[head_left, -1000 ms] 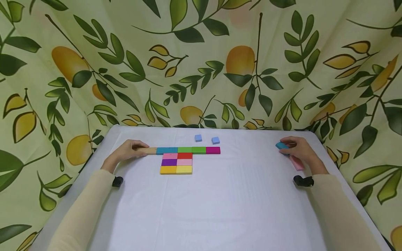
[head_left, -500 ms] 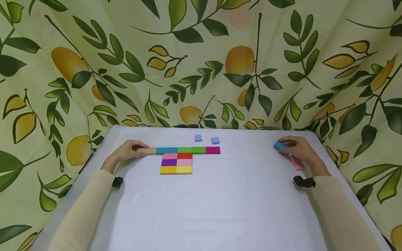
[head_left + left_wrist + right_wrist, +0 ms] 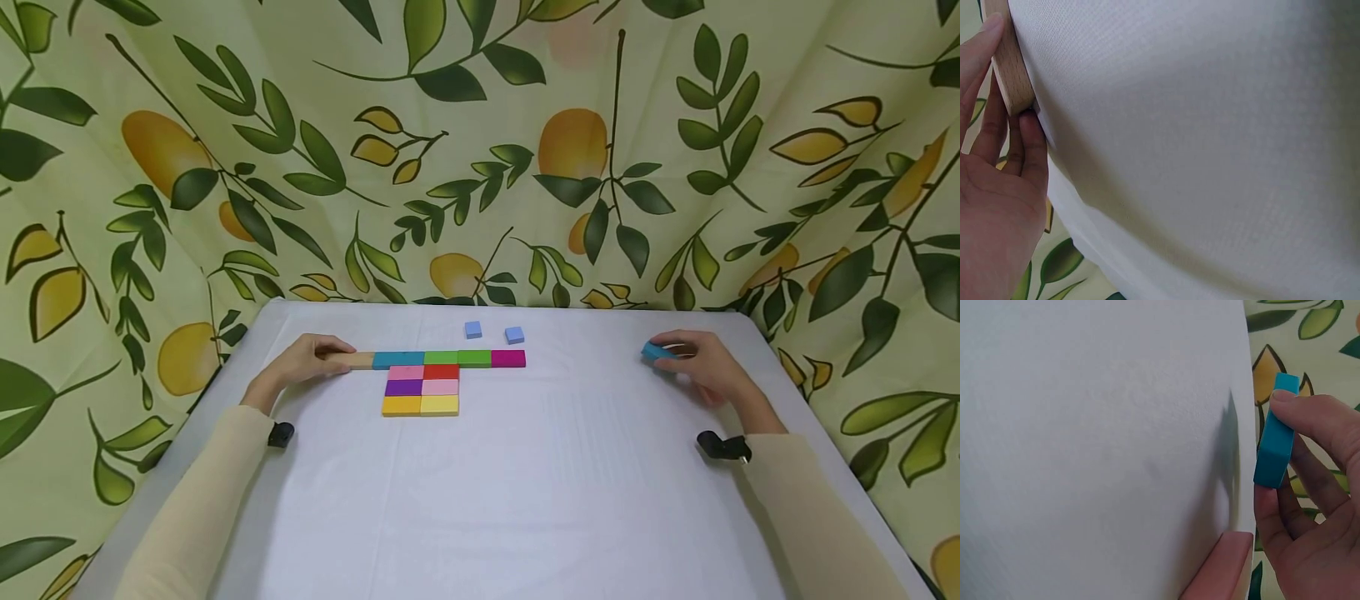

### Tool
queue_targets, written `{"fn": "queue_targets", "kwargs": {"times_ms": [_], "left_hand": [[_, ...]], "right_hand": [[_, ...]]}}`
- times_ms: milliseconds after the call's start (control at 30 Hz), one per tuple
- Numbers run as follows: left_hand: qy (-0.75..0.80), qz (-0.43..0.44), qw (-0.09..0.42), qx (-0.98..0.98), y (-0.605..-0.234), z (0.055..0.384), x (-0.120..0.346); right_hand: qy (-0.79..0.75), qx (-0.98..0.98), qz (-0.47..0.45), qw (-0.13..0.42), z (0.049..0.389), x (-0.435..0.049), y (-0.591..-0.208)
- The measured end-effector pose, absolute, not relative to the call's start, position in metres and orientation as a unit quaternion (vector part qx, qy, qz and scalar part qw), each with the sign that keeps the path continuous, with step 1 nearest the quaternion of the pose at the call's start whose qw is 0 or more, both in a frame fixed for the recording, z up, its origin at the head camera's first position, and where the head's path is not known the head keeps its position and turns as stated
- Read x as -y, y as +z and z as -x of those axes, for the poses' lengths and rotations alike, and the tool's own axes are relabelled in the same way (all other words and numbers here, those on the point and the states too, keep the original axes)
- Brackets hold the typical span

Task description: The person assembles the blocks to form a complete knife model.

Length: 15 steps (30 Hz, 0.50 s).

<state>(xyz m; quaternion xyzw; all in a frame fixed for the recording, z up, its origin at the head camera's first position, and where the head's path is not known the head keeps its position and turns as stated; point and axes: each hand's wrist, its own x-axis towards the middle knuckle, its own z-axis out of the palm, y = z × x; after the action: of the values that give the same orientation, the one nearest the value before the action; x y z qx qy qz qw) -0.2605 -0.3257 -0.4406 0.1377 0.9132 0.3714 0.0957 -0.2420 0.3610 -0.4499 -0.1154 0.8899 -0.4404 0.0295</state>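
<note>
At the left end of a row of coloured blocks, my left hand [image 3: 303, 367] grips a plain wooden block [image 3: 362, 361], thumb on one side and fingers on the other. The row continues with a teal block [image 3: 399, 360], two green blocks [image 3: 475, 359] and a magenta block [image 3: 508, 358]. On the right, my right hand [image 3: 708, 362] pinches another teal block [image 3: 1277, 440] between thumb and fingers; it is raised off the table, its shadow apart from it in the right wrist view. Beneath that hand lies a pink block [image 3: 1222, 569], mostly hidden in the head view.
Below the row, touching it, sit paired blocks: pink, red [image 3: 441, 372], purple [image 3: 404, 387], light pink, orange [image 3: 401, 406] and yellow [image 3: 439, 406]. Two small blue blocks [image 3: 473, 330] lie behind the row. A leaf-print curtain [image 3: 480, 167] hangs behind the white-covered table [image 3: 540, 500].
My right hand has moved slightly left with the teal block, away from its earlier spot above the pink block. My left hand and the row have stayed still.
</note>
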Motion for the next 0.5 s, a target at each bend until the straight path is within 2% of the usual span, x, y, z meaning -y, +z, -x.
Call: {"fn": "queue_targets", "kwargs": {"times_ms": [167,500], "left_hand": [[0.372,-0.138,0.096,-0.913,-0.44,0.26,0.325],[0.374,-0.129,0.104,-0.913,-0.439,0.26,0.324]], "right_hand": [[-0.473,-0.873,0.111,0.04,0.239,-0.35,-0.451],[-0.443,-0.881,0.163,0.04,0.238,-0.328,-0.45]]}}
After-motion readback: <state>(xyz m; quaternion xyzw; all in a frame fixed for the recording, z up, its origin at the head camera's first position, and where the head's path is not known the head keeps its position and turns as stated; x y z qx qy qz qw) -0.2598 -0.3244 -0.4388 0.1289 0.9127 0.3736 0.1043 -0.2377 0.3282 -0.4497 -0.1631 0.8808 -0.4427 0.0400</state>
